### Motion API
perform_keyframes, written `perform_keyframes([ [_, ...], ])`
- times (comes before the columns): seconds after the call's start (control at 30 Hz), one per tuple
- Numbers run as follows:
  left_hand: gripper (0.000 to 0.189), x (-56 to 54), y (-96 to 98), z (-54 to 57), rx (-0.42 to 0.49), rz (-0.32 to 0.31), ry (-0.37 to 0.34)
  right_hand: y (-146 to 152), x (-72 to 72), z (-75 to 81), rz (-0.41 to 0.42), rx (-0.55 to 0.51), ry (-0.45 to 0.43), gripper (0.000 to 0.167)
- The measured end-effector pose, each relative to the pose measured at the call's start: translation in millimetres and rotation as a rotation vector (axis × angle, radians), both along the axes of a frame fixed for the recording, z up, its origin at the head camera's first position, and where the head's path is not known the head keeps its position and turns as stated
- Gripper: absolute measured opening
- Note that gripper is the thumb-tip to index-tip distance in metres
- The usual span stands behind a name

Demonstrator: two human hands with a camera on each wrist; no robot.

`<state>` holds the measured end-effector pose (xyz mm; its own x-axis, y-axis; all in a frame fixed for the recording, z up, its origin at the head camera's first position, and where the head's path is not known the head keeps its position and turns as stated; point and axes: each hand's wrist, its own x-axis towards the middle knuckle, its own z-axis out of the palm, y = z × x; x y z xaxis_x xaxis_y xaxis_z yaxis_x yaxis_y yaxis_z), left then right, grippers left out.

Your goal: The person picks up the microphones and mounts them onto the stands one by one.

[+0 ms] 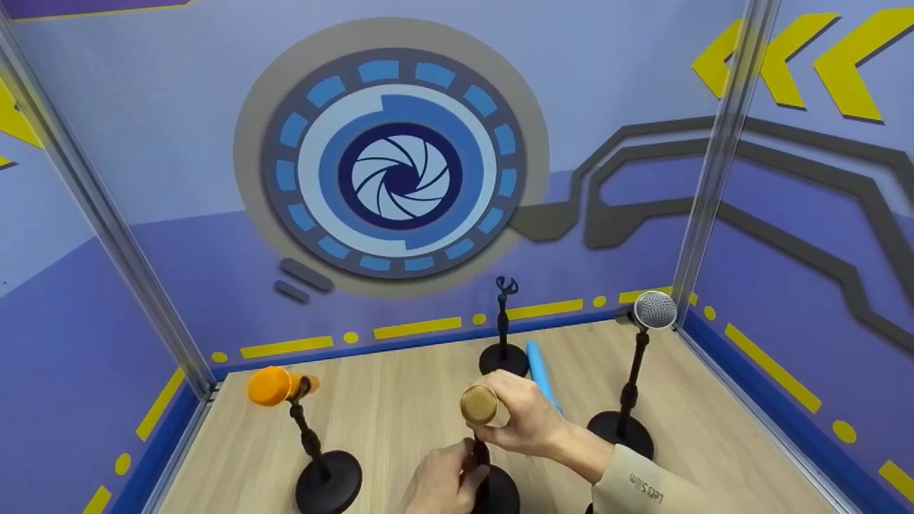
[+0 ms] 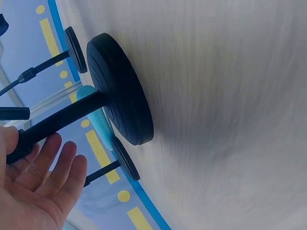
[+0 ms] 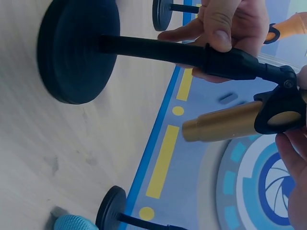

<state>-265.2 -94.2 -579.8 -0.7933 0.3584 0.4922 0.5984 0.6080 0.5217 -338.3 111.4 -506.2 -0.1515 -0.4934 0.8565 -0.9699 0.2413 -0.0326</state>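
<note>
A gold microphone (image 1: 479, 404) sits in the black clip (image 3: 283, 108) of a small tabletop stand, its body running through the clip in the right wrist view. My right hand (image 1: 525, 414) grips this microphone just behind its mesh head, thumb below and fingers over the top. Lower down, my left hand (image 1: 444, 480) holds the microphone stand (image 3: 158, 51) by its pole, with the thumb pressed on the collar (image 3: 230, 63). The round black base (image 2: 120, 91) is on the wooden table.
An orange microphone (image 1: 270, 386) is mounted on a stand at the left, a silver-headed one (image 1: 655, 310) at the right. Behind my hands, a stand with a bare clip (image 1: 503, 321) is near the back wall, with a blue microphone (image 1: 540, 375) lying beside it.
</note>
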Motion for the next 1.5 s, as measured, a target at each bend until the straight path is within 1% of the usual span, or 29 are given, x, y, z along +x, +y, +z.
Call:
perform_keyframes([
  [0.17, 0.019, -0.4, 0.8, -0.7, -0.018, 0.014, 0.026, 8, 3.6, -3.6, 0.026, -0.003, -0.029, 0.047],
  [0.27, 0.020, -1.0, 0.6, 0.1, -0.029, 0.006, 0.029, 12, 4.8, -8.7, 0.019, -0.019, -0.046, 0.043],
  [0.37, 0.018, -1.4, 0.7, 1.4, -0.037, 0.001, 0.028, 18, 5.6, -15.2, -0.006, -0.030, -0.064, 0.045],
  [0.5, 0.012, -1.1, 0.8, 1.7, -0.029, 0.003, 0.020, 26, 6.3, -27.9, -0.047, -0.023, -0.092, 0.048],
  [0.6, 0.010, -0.7, 0.6, 1.5, -0.014, 0.000, 0.008, 31, 9.1, -37.9, -0.080, -0.008, -0.133, 0.048],
  [0.7, 0.009, -0.6, 0.3, 0.8, -0.009, 0.002, 0.036, 33, 13.1, -46.7, -0.104, 0.016, -0.156, 0.047],
  [0.8, 0.008, -0.9, 0.6, 1.0, 0.012, 0.001, 0.064, 35, 16.0, -58.5, -0.116, 0.065, -0.182, 0.044],
  [0.87, 0.009, -1.1, 0.8, 1.7, 0.032, 0.001, 0.071, 36, 17.4, -67.5, -0.123, 0.109, -0.197, 0.040],
  [0.93, 0.012, -1.2, 0.8, 2.5, 0.061, -0.001, 0.061, 38, 18.0, -77.5, -0.108, 0.153, -0.223, 0.037],
  [1.0, 0.013, -1.2, 1.0, 2.9, 0.084, 0.002, 0.060, 38, 18.3, -86.5, -0.075, 0.194, -0.245, 0.036],
  [1.03, 0.012, -1.3, 1.3, 2.8, 0.089, 0.004, 0.067, 40, 7.3, -107.4, -0.063, 0.217, -0.234, 0.034],
  [1.13, 0.010, -1.7, 3.1, 1.2, 0.087, 0.002, 0.125, 40, 9.9, -115.9, -0.047, 0.296, -0.269, 0.033],
  [1.23, 0.008, -2.4, 5.3, -0.6, 0.084, -0.011, 0.139, 38, 13.8, -121.3, -0.080, 0.393, -0.318, 0.035],
  [1.27, 0.008, -2.5, 5.7, -1.2, 0.086, -0.018, 0.129, 36, 26.7, -105.2, -0.093, 0.423, -0.352, 0.034],
  [1.3, 0.009, -2.5, 6.0, -1.4, 0.097, -0.028, 0.102, 36, 28.0, -106.2, -0.103, 0.451, -0.367, 0.035],
  [1.37, 0.010, -3.1, 6.0, -1.7, 0.117, -0.050, 0.055, 34, 29.4, -108.4, -0.119, 0.491, -0.358, 0.038],
  [1.5, 0.010, -6.3, 4.4, -0.7, 0.151, -0.079, -0.015, 28, 28.3, -113.3, -0.145, 0.517, -0.297, 0.044],
])
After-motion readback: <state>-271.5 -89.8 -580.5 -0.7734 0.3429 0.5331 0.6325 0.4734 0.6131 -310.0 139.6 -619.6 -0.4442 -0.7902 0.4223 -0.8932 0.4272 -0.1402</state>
